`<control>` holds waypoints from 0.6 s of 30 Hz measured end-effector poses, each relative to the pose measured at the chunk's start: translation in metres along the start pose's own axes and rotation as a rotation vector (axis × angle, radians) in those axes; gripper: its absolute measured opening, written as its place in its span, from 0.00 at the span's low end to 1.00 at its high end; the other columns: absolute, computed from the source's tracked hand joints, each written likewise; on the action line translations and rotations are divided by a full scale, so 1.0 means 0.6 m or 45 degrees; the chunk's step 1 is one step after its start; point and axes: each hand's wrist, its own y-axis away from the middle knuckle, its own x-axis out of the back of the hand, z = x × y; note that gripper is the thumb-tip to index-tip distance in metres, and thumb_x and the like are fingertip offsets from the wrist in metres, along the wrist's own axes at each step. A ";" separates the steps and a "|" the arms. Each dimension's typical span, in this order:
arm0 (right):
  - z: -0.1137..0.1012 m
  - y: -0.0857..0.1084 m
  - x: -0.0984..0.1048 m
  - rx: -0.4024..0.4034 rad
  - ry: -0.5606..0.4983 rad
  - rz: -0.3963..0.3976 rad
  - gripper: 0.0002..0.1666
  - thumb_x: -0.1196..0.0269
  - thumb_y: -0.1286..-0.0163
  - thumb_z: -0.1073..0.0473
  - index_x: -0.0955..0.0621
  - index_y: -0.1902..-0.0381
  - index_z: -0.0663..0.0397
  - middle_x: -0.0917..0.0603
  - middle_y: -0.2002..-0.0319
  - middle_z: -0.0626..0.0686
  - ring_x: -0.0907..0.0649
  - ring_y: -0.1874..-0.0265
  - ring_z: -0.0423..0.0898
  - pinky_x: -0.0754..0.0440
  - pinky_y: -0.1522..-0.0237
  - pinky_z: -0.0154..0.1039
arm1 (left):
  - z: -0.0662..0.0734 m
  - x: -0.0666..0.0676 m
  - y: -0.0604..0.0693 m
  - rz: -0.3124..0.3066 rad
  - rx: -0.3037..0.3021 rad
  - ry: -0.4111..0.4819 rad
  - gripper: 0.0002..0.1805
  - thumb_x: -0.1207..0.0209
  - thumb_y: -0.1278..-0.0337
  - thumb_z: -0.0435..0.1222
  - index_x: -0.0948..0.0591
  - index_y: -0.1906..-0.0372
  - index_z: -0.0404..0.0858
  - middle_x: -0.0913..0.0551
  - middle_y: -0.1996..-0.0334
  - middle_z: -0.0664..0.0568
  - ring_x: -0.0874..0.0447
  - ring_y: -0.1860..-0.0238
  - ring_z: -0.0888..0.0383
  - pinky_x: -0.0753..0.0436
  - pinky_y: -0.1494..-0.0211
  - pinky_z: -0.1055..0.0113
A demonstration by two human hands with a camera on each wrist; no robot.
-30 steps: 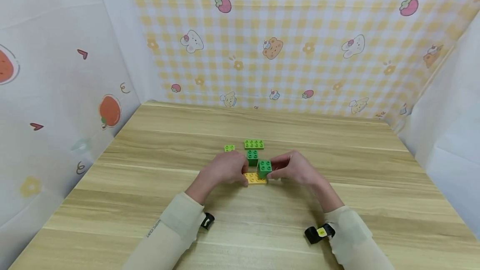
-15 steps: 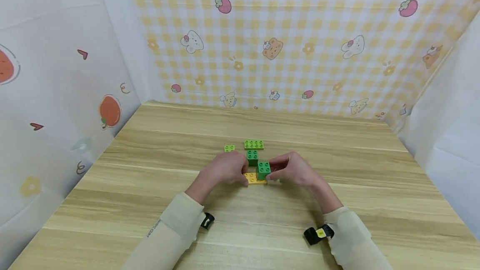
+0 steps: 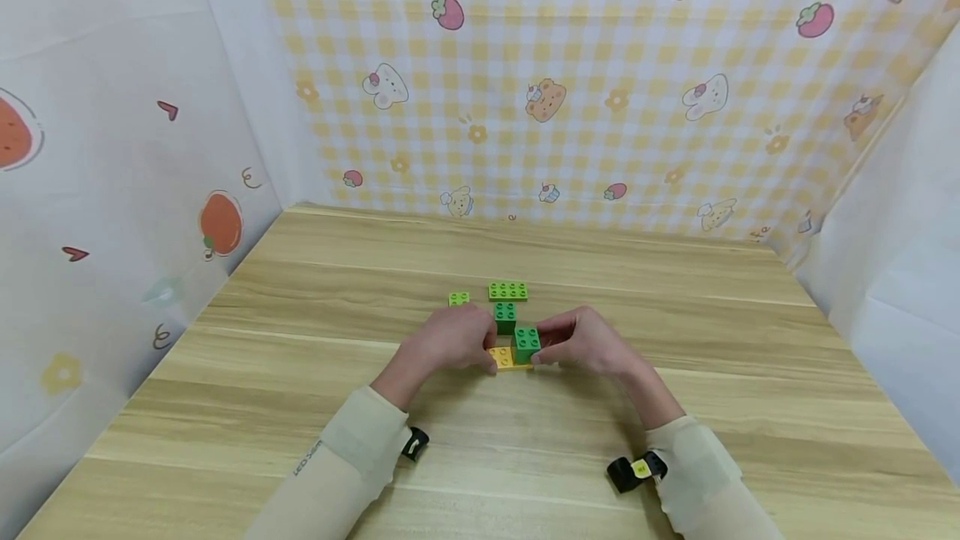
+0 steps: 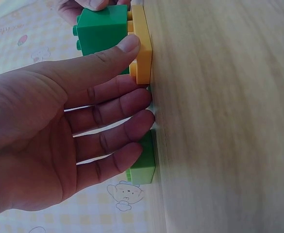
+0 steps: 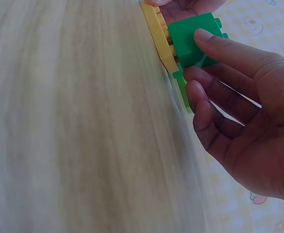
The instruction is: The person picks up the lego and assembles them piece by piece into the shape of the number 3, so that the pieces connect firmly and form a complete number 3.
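My right hand [image 3: 588, 342] pinches a green square toy brick [image 3: 527, 343] between thumb and fingers. The brick is upright over the right half of a flat yellow studded brick [image 3: 501, 357]; in the right wrist view a strip of yellow studs [image 5: 167, 32] shows beneath it. My left hand [image 3: 455, 337] holds the yellow brick's left end, its thumb [image 4: 128, 43] against the near side and index finger behind. Its other fingers reach toward the wood. Whether the studs are fully pressed in, I cannot tell.
A second green brick [image 3: 505, 317] stands just behind the yellow one. Further back lie a long lime-green flat brick [image 3: 507, 292] and a small lime-green one [image 3: 459, 298], partly hidden by the left hand. All are on a wooden table [image 3: 675, 307] before a patterned cloth [image 3: 480, 82].
My right hand has brought the green brick slightly left and down, onto the yellow brick's right half. The left hand has stayed in place.
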 end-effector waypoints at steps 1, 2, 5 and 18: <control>0.000 0.000 0.000 0.001 0.002 0.000 0.25 0.22 0.38 0.63 0.13 0.44 0.66 0.07 0.56 0.58 0.12 0.60 0.43 0.15 0.61 0.32 | 0.000 0.000 0.000 0.002 -0.002 -0.002 0.13 0.21 0.47 0.43 0.15 0.73 0.45 0.18 0.74 0.59 0.24 0.70 0.60 0.24 0.64 0.64; -0.001 0.001 0.000 0.002 0.002 -0.002 0.25 0.22 0.38 0.63 0.13 0.44 0.66 0.07 0.56 0.58 0.12 0.60 0.43 0.15 0.61 0.32 | 0.000 0.000 0.000 0.002 -0.004 -0.006 0.13 0.21 0.47 0.44 0.15 0.73 0.45 0.18 0.74 0.59 0.24 0.70 0.60 0.24 0.64 0.64; -0.002 0.001 0.000 0.001 0.006 -0.005 0.25 0.22 0.38 0.62 0.13 0.44 0.65 0.07 0.56 0.58 0.12 0.60 0.43 0.15 0.60 0.32 | -0.001 0.000 0.000 0.006 -0.011 -0.011 0.13 0.21 0.47 0.44 0.15 0.73 0.45 0.18 0.74 0.59 0.24 0.70 0.60 0.24 0.65 0.64; -0.006 0.002 -0.002 0.007 0.037 -0.011 0.25 0.23 0.37 0.62 0.13 0.43 0.65 0.07 0.56 0.57 0.12 0.60 0.43 0.15 0.60 0.33 | 0.000 0.000 0.001 -0.003 -0.006 -0.018 0.13 0.21 0.46 0.44 0.15 0.73 0.45 0.18 0.75 0.59 0.24 0.71 0.60 0.24 0.65 0.65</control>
